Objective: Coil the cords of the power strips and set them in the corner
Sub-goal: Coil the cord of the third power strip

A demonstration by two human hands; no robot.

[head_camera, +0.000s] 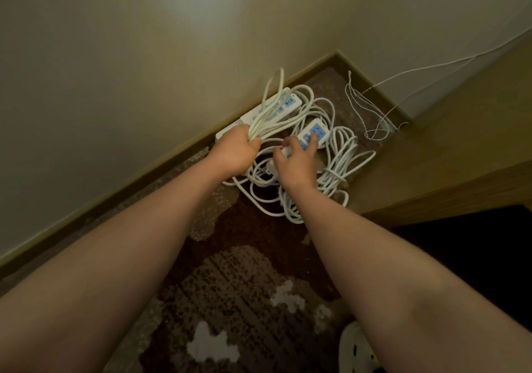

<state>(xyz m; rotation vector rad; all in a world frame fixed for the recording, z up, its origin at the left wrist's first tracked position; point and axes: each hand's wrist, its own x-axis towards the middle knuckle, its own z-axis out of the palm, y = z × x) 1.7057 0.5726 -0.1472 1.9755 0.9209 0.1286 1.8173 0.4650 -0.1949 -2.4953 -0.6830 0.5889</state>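
White cord loops [266, 113] stand bunched in my left hand [236, 149], near the far-left power strip [272, 109]. My right hand [295, 161] grips another strip [312, 133], long axis running far-right toward the corner.

Both your hands are on the white power strips in the floor corner.

Your left hand [236, 148] grips a bundle of looped white cord [267, 107] rising over a long white power strip with blue sockets [273, 107] lying along the tan baseboard [161, 158]. Your right hand [296, 161] holds a second white strip with blue sockets [313, 132]. A coiled white cord [336, 168] lies just right on the brown patterned carpet [244, 286]. A thin white wire [371, 113] dangles near the wooden cabinet [449, 142].
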